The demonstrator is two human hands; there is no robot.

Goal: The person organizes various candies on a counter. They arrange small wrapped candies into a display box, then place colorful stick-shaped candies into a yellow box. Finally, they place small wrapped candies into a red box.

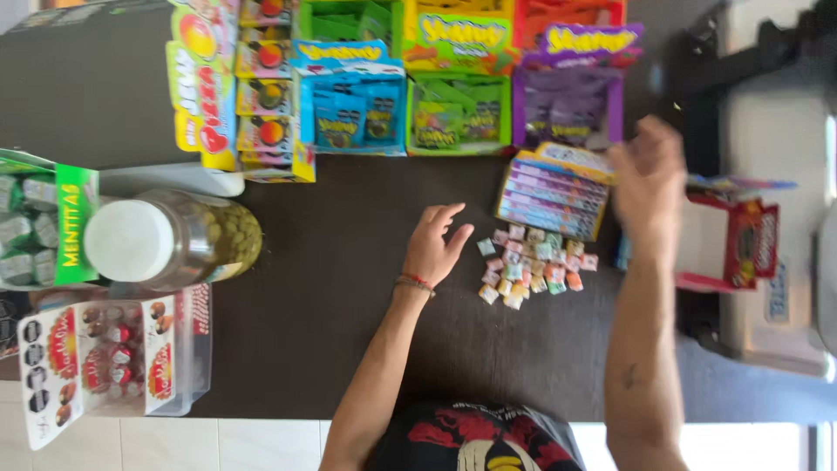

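My left hand (pixel 438 243) rests flat on the dark counter (pixel 331 288), fingers apart, holding nothing, just left of a pile of several small wrapped candies (pixel 532 264). My right hand (pixel 649 179) is raised and motion-blurred to the right of a stack of flat purple-and-yellow candy boxes (pixel 553 192). Whether it holds anything is unclear. A red cord bracelet sits on my left wrist.
Display boxes of candy packets in blue (pixel 353 105), green (pixel 459 109) and purple (pixel 571 100) line the far edge. A clear jar with a white lid (pixel 166 240) lies at left beside a green box (pixel 48 222) and a chocolate-egg display (pixel 109 358). A red box (pixel 750 244) stands at right.
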